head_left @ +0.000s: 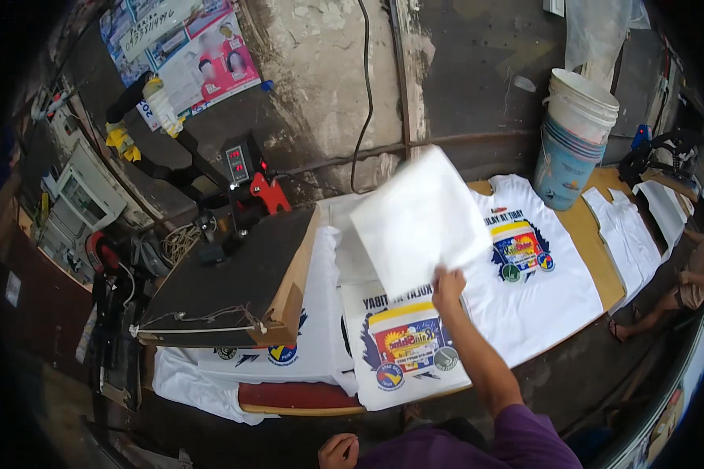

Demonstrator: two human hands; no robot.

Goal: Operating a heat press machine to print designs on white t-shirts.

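A blank white sheet of paper (418, 223), blurred by motion, is pinched at its lower edge by my right hand (449, 288), which is closed. The sheet is lifted above the table, over a stack of transfer paper (403, 344) printed with a mirrored, colourful paint-bucket design. Low in the picture, close to my body, my left hand (339, 452) has its fingers curled, and nothing shows in them. To the right of the sheet lies a white T-shirt (536, 281) bearing the same kind of design. A heat press's dark upper plate (231, 273) hangs over another white shirt (321, 328) at the left.
Beside the press stands its lit digital control box (239, 162). Stacked plastic buckets (575, 141) are at the back right, near more folded white shirts (625, 242). A black cable (365, 94) runs down the wall. Another person's legs (653, 313) show at far right.
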